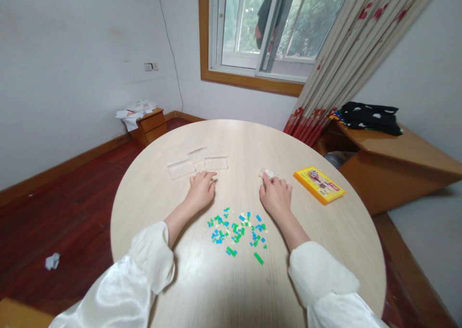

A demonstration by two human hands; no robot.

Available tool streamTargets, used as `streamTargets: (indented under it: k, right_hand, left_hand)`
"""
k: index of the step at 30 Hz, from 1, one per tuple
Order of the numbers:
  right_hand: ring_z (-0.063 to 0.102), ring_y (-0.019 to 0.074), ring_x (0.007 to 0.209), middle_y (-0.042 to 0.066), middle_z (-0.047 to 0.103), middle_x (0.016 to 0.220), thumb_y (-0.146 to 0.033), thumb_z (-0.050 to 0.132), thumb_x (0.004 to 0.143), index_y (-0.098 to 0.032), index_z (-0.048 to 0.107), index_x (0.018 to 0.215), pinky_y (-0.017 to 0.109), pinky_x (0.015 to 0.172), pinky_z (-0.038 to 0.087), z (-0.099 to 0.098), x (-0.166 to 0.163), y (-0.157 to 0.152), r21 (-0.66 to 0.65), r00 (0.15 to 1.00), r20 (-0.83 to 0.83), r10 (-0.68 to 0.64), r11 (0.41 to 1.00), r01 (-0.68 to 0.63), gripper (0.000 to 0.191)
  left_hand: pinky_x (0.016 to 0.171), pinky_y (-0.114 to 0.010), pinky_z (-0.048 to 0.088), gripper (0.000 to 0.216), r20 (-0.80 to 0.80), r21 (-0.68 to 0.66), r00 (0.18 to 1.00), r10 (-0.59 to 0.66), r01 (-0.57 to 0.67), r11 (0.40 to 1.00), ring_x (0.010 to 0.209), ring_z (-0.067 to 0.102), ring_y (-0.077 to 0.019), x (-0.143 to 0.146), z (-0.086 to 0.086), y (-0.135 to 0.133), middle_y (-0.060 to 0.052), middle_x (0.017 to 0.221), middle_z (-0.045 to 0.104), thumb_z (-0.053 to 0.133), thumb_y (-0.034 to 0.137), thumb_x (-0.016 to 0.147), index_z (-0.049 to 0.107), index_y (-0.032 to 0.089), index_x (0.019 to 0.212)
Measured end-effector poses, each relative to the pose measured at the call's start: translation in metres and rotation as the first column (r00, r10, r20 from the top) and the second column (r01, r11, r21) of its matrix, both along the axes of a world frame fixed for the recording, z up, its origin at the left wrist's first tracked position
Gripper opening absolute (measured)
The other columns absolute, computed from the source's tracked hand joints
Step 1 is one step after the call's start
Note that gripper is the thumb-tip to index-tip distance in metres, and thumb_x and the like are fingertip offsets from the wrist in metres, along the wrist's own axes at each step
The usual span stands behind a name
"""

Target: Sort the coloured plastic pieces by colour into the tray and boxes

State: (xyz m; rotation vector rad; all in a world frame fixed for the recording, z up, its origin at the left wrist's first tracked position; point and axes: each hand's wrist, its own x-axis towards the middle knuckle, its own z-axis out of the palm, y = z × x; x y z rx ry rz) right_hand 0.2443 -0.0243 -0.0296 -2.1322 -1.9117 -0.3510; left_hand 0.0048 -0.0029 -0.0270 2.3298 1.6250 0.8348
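Note:
My left hand [201,189] rests on the round wooden table [325,232], fingers curled, with a small pale piece showing at the fingertips. My right hand [276,193] lies to the right, fingers closed over a small white object [267,173]. Between my wrists and nearer to me lies a scatter of several small green, blue and pale bricks [238,232]. Just beyond my left hand lie three clear plastic trays [215,162], flat on the table.
A yellow box [319,184] lies flat to the right of my right hand. A low wooden bench with dark cloth [371,116] stands at the right. A small cabinet with papers [149,121] stands by the left wall.

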Motion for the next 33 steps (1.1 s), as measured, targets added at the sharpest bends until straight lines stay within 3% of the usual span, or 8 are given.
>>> streamTargets:
  k: [2,5,13,18,24,27,33]
  right_hand:
    - [0.046,0.032,0.102,0.022,0.056,0.117,-0.032,0.043,0.088,-0.008,0.035,0.139,0.042,0.08,0.03,0.001,0.001,0.001,-0.028,0.993,-0.005,-0.116,0.993,0.116,0.057]
    - [0.041,0.0347,0.113,0.024,0.046,0.131,-0.036,0.041,0.088,-0.004,0.024,0.143,0.046,0.086,0.03,0.001,0.004,0.002,-0.031,0.984,-0.028,-0.176,0.984,0.175,0.065]
    - [0.037,0.0338,0.119,0.023,0.04,0.138,-0.031,0.038,0.089,-0.005,0.024,0.142,0.048,0.092,0.03,-0.001,0.002,0.002,-0.037,0.989,-0.033,-0.143,0.989,0.142,0.06]
    - [0.039,0.0336,0.118,0.023,0.041,0.138,-0.03,0.04,0.088,-0.006,0.023,0.142,0.048,0.091,0.03,-0.001,0.0,0.001,-0.043,0.992,-0.04,-0.122,0.992,0.12,0.061]
    - [0.039,0.0328,0.118,0.023,0.043,0.136,-0.03,0.04,0.089,-0.005,0.022,0.143,0.046,0.093,0.029,0.0,-0.001,0.001,-0.05,0.993,-0.061,-0.099,0.994,0.096,0.062]
    - [0.04,0.033,0.118,0.023,0.044,0.135,-0.03,0.04,0.089,-0.005,0.022,0.143,0.046,0.093,0.029,-0.003,0.0,0.002,-0.03,0.994,-0.071,-0.079,0.997,0.078,0.062]
    - [0.042,0.0336,0.116,0.023,0.045,0.134,-0.029,0.038,0.089,-0.004,0.021,0.143,0.046,0.092,0.031,-0.003,-0.002,0.002,-0.028,0.995,-0.098,-0.034,0.999,0.031,0.062]
  left_hand:
    - [0.086,-0.041,0.033,0.035,0.0,0.003,1.0,-0.003,0.003,1.0,0.107,0.05,-0.0274,0.0,0.0,0.0,-0.013,0.11,0.06,0.043,0.012,0.081,0.055,0.014,0.114]
    - [0.086,-0.042,0.033,0.035,-0.006,-0.001,1.0,-0.002,0.002,1.0,0.107,0.049,-0.0277,-0.001,0.0,0.001,-0.013,0.111,0.06,0.043,0.012,0.081,0.055,0.014,0.114]
    - [0.087,-0.044,0.034,0.037,-0.053,-0.023,0.999,0.006,-0.007,1.0,0.108,0.043,-0.0298,-0.001,-0.002,0.006,-0.012,0.127,0.053,0.04,0.011,0.079,0.054,0.016,0.113]
    - [0.087,-0.044,0.034,0.049,-0.084,-0.08,0.996,-0.02,0.013,0.997,0.1,0.042,-0.0294,0.002,0.0,0.015,-0.014,0.122,0.053,0.04,0.011,0.075,0.043,0.011,0.124]
    - [0.087,-0.047,0.035,0.031,-0.162,-0.073,0.987,0.005,-0.018,0.997,0.102,0.044,-0.0307,0.004,-0.002,0.02,-0.016,0.121,0.051,0.04,0.021,0.083,0.048,0.013,0.112]
    - [0.087,-0.044,0.038,0.025,-0.142,-0.037,0.988,-0.062,0.057,0.998,0.101,0.046,-0.0283,0.004,-0.003,0.015,-0.015,0.111,0.053,0.041,0.023,0.084,0.05,0.014,0.106]
    - [0.091,-0.038,0.042,0.02,-0.048,-0.043,0.936,-0.349,0.347,0.937,0.099,0.051,-0.023,0.013,0.002,-0.004,-0.011,0.102,0.056,0.044,0.02,0.085,0.056,0.015,0.099]
